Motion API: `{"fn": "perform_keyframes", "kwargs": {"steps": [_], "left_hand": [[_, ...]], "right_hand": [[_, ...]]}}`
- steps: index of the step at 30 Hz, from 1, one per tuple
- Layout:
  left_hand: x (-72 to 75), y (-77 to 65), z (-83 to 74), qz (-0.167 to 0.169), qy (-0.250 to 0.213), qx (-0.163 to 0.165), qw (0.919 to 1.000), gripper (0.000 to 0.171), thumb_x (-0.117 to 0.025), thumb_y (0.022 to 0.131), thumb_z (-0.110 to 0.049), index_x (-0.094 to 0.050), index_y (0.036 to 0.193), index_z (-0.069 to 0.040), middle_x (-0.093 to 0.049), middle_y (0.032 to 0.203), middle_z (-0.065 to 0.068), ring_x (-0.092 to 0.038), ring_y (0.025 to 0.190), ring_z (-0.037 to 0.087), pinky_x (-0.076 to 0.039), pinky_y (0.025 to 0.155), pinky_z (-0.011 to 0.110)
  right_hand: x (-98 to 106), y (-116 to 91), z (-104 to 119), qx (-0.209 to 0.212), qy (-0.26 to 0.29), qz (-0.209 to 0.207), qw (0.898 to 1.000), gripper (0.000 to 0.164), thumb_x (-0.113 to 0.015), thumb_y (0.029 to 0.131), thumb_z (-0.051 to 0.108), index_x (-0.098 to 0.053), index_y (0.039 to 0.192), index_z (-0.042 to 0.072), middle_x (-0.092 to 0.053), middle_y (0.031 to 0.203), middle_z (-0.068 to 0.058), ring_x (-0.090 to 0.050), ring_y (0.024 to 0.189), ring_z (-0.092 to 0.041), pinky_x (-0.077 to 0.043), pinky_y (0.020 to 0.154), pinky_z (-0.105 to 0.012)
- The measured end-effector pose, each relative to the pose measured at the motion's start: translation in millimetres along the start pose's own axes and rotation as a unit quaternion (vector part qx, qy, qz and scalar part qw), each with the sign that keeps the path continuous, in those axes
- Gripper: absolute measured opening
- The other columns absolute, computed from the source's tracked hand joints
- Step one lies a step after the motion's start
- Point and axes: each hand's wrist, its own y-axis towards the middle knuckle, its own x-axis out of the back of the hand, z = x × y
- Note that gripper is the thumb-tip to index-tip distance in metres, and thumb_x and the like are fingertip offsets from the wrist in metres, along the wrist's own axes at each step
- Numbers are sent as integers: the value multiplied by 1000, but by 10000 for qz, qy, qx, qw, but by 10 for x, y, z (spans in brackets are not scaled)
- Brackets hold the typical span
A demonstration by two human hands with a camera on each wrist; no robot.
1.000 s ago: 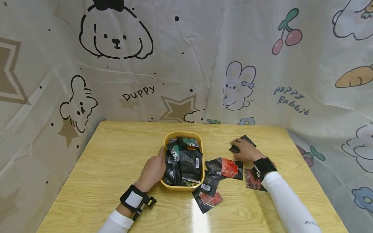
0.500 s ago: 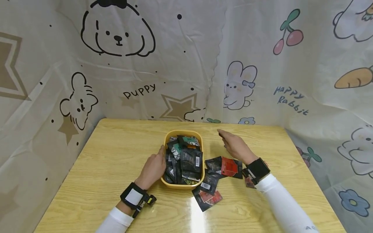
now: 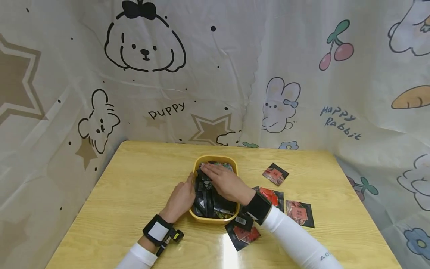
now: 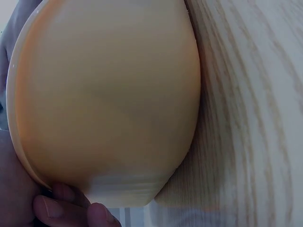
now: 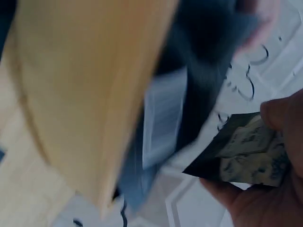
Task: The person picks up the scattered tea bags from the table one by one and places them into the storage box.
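Note:
A yellow plastic tub (image 3: 212, 220), filled with small dark flat packets (image 3: 205, 201), stands on the wooden table. My left hand (image 3: 180, 196) grips the tub's left side. In the left wrist view its fingertips (image 4: 102, 215) curl against the tub's smooth outer wall (image 4: 109, 99). My right hand (image 3: 228, 183) is over the tub's contents. The right wrist view shows it pinching a dark packet with a pale patterned label (image 5: 248, 150) between thumb and fingers. Beside the tub's rim there, a blurred packet with a barcode label (image 5: 163, 118) sticks up.
Right of the tub lie a red-labelled packet (image 3: 275, 174), another near the right forearm (image 3: 300, 213), an overlapping one (image 3: 271, 196) and a packet toward the front (image 3: 242, 237). A printed cloth (image 3: 208, 86) hangs behind the table's back edge.
My right hand has picked up a packet at the far right and carried it left to the tub. A red-labelled packet now shows where it was. My left hand stays on the tub.

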Motion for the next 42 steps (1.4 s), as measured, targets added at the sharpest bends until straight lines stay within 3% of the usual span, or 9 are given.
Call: {"fn": "perform_keyframes", "kwargs": {"steps": [4,6,12,15,20,26,29,38,42], "left_hand": [[-39,-33,16,-26,72,-78,9999,48,-44,100,-9,-40,145,9,-59,64,8,-49,47,10,-35,42,26],[-41,-28,24,-41,118,-121,9998,49,-45,100,-8,-39,145,9,-58,63,7,-49,47,9,-35,41,25],[-19,-15,21,34,-40,-14,10000,51,-43,99,-9,-36,147,7,-51,57,2,-45,43,9,-33,40,25],[-20,-12,6,126,-96,122,9998,52,-42,100,-10,-34,149,5,-50,57,0,-45,43,9,-34,40,25],[-20,-12,-3,181,-112,240,9995,52,-41,101,-11,-33,151,3,-49,56,1,-45,42,10,-35,40,26],[-26,-12,-6,251,-127,341,9990,53,-41,102,-12,-32,151,3,-49,57,2,-45,43,11,-34,41,26],[-29,-9,1,263,-87,358,9990,53,-41,102,-12,-31,151,2,-49,57,2,-46,43,11,-34,41,26],[-31,-14,11,212,-107,341,9991,53,-41,101,-13,-32,151,2,-49,58,2,-45,43,11,-34,41,26],[-38,-10,-5,204,-107,309,9993,52,-42,101,-12,-33,150,3,-49,57,2,-45,43,11,-33,41,26]], "right_hand": [[-127,-28,121,-246,398,1019,9937,67,-47,101,46,-27,156,13,-29,162,-7,-27,150,-24,-23,118,-53],[-126,-43,141,-323,658,1301,9888,77,-44,98,59,-21,158,18,-20,165,-4,-18,153,-23,-15,119,-58],[35,-147,-91,-376,1275,783,9880,79,-45,94,64,-21,158,25,-15,166,-3,-16,153,-25,-11,118,-62],[172,-300,-347,-845,1455,551,9842,80,-51,93,63,-20,158,29,-12,166,-3,-15,153,-28,-7,119,-61],[291,-652,-822,-1691,1269,466,9763,94,-69,83,58,-19,158,29,-7,167,-5,-14,152,-34,-2,120,-59],[210,-1150,-1319,-2608,947,612,9588,101,-77,78,52,-23,158,21,-11,165,-14,-18,149,-42,-6,114,-69],[126,-1342,-1470,-2816,1030,713,9513,99,-78,79,49,-26,157,16,-14,163,-19,-20,147,-46,-12,112,-71],[-87,-1556,-1603,-2685,1358,1539,9412,77,-71,88,40,-40,150,6,-29,156,-28,-30,141,-50,-34,106,-64],[-84,-1571,-1614,-2706,1197,1544,9427,60,-66,91,25,-47,146,8,-37,152,-28,-39,136,-49,-40,101,-60]]}}
